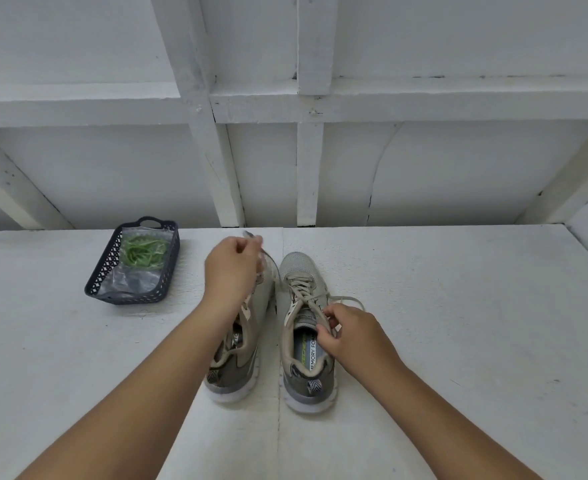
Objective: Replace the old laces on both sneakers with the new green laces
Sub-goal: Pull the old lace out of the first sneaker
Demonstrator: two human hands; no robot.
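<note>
Inside right sneaker (306, 327), insole (309, 351) reads "MEMORY FOA"

Both hands pinching old laces, left hand (232, 268), right hand (346, 332); sneakers (304, 341), green laces (143, 252) in basket (168, 271)

Two sneakers (287, 327) of grey knit mesh cloth with matt rubbery soles and flat woven laces (301, 289). Left of the left hand (232, 268), a dark perforated plastic basket (98, 278) holds glossy, crinkled clear plastic. Matt white painted surface (459, 323) underneath.
</note>
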